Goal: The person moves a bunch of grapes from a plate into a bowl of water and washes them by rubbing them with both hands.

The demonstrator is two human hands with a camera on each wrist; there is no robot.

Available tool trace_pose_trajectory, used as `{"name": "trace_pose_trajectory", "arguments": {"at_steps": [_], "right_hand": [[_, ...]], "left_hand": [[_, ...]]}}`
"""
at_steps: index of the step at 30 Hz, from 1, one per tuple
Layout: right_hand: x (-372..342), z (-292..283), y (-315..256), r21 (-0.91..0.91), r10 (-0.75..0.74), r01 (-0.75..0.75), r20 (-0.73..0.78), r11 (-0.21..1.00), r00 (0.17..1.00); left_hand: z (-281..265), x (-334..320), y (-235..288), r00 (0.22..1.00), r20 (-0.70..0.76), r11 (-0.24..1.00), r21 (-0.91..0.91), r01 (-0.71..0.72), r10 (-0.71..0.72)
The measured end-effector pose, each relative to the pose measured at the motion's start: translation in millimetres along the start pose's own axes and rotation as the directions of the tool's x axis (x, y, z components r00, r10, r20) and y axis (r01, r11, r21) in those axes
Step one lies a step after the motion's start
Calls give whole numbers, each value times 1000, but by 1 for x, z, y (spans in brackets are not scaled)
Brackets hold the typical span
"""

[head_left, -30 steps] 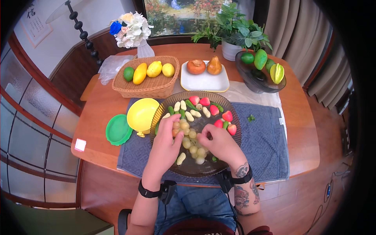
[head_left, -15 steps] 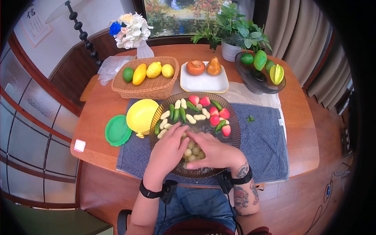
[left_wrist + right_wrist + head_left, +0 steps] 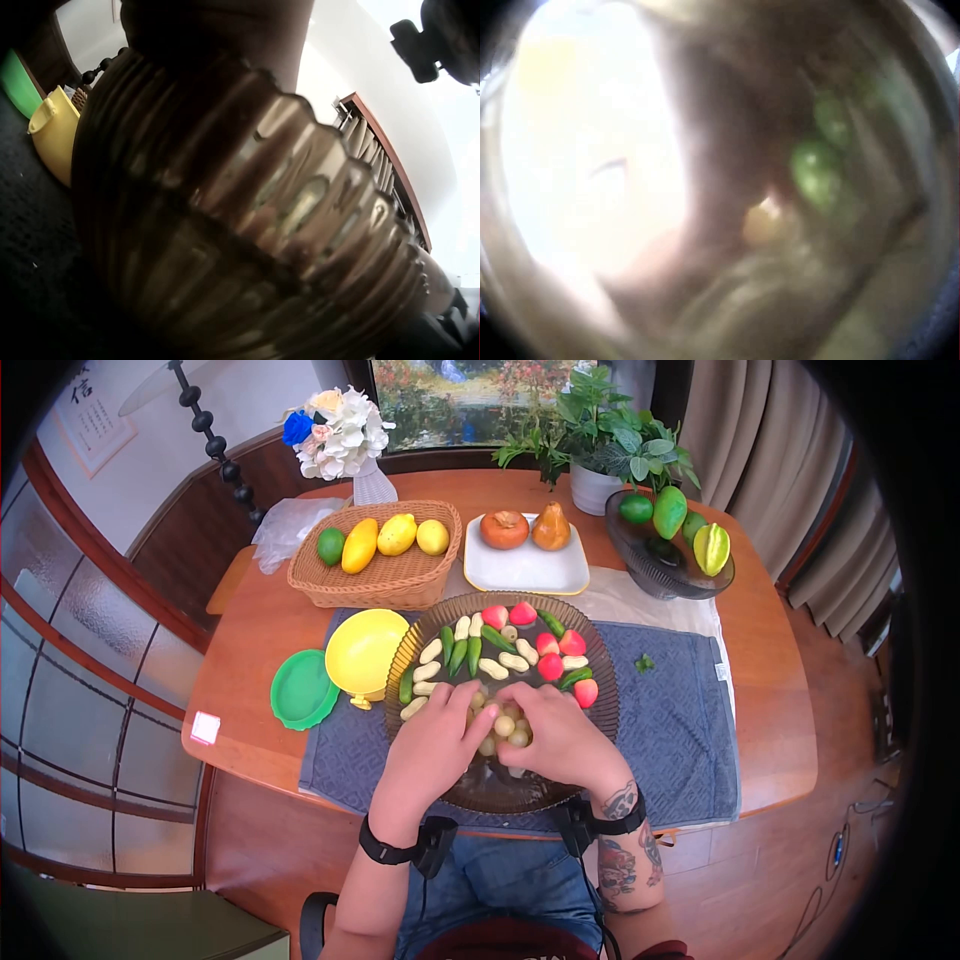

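Observation:
A bunch of pale green grapes [image 3: 506, 728] is in the brown ribbed glass bowl [image 3: 604, 735], between my two hands. My left hand [image 3: 432, 740] curls over its left side, thumb against the grapes. From the right, my right hand [image 3: 563, 742] cups the bunch with bent fingers and thumb. Parts of the bunch are hidden under the hands. Farther back in the bowl lie peanuts [image 3: 492, 669], small green cucumbers [image 3: 458, 657] and small red fruits [image 3: 550, 667] with pale tips. The bowl's ribbed side [image 3: 225, 225] fills the left wrist view; the right wrist view is blurred.
Left of the bowl stand a yellow bowl [image 3: 366, 645] and a green dish [image 3: 304, 692]. Behind are a wicker basket [image 3: 375, 596] of fruit, a white tray [image 3: 525, 572] and a dark footed bowl [image 3: 660, 580]. A blue towel [image 3: 672, 745] lies underneath.
My hands have closed in around the grapes from both sides, and the spread bunch is now gathered between them. The right hand has gone from bent fingers at its edge to cupping it.

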State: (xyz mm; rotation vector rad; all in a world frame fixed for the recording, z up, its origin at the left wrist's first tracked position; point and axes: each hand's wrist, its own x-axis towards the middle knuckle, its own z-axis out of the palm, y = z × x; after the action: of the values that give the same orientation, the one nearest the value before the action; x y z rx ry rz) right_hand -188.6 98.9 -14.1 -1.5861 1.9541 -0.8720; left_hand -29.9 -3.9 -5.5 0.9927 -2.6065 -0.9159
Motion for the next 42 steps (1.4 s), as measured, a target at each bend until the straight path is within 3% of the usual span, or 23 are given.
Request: {"name": "trace_pose_trajectory", "arguments": {"at_steps": [3, 5, 6, 8, 9, 11, 13, 14, 18, 21, 23, 24, 26, 27, 28, 30, 32, 34, 36, 40, 42], "right_hand": [[1, -2, -1, 153, 0, 16, -102, 988, 995], [0, -3, -2, 227, 19, 12, -134, 974, 991], [0, -3, -2, 301, 35, 19, -172, 954, 984], [-1, -3, -4, 373, 53, 29, -207, 928, 977], [-1, -5, -7, 443, 102, 0, -205, 897, 974], [-1, -5, -7, 511, 150, -29, -198, 859, 969], [3, -2, 0, 500, 223, 1, -388, 866, 895], [4, -2, 2, 577, 295, -25, -380, 817, 877], [8, 1, 12, 624, 351, -33, -393, 781, 850], [5, -3, -2, 599, 400, -165, -283, 783, 872], [3, -2, -4, 548, 248, -111, -183, 829, 951], [3, -2, -3, 525, 211, -101, -154, 845, 965], [2, -3, 0, 558, 186, -77, -142, 827, 972], [3, -2, 2, 590, 159, -53, -129, 806, 979], [4, 0, 4, 590, 160, -54, -129, 805, 979], [8, 6, 7, 488, -116, 160, -119, 858, 986], [2, 1, -2, 474, -147, 172, -90, 864, 985], [2, 0, -3, 459, -178, 185, -59, 869, 982], [5, 2, 7, 360, -203, 213, -67, 908, 977], [3, 11, 16, 217, -140, 162, -110, 963, 984], [1, 18, 20, -81, -158, 147, -152, 986, 976]], "left_hand": [[-2, 2, 2, 998, 5, 998, 14, 56, -56], [-11, 2, 11, 982, 140, 991, -19, 130, -127], [-9, 2, 9, 982, 140, 991, -19, 131, -127], [-2, 0, 0, 998, 12, 996, -70, -56, 57], [-1, 0, -2, 998, 11, 996, -70, -54, 55], [-2, 1, -5, 984, -14, 976, -123, -180, 180], [-4, 0, -1, 982, 1, 972, -141, -186, 188], [-5, 0, 0, 980, 16, 969, -159, -191, 196], [-1, 2, -2, 967, 54, 962, -132, -240, 249], [0, 2, -3, 963, 83, 962, -116, -247, 257], [-3, 0, 1, 986, 112, 973, -207, -101, 127], [-3, -1, 2, 985, 112, 973, -206, -103, 128], [-2, -3, 3, 991, -47, 940, -313, -136, 128], [-1, -2, 1, 991, -47, 940, -313, -136, 128], [0, 0, -3, 975, -107, 947, -238, -214, 193], [-1, 0, -3, 952, -161, 945, -158, -286, 261], [-6, -4, 6, 998, -22, 996, -66, -58, 56], [0, 0, -3, 995, -51, 993, -71, -90, 87], [4, 1, -7, 990, -79, 990, -75, -123, 117], [2, 0, -3, 998, -41, 999, -17, -45, 45], [2, 0, -3, 999, -24, 1000, 17, -22, 22]]}}
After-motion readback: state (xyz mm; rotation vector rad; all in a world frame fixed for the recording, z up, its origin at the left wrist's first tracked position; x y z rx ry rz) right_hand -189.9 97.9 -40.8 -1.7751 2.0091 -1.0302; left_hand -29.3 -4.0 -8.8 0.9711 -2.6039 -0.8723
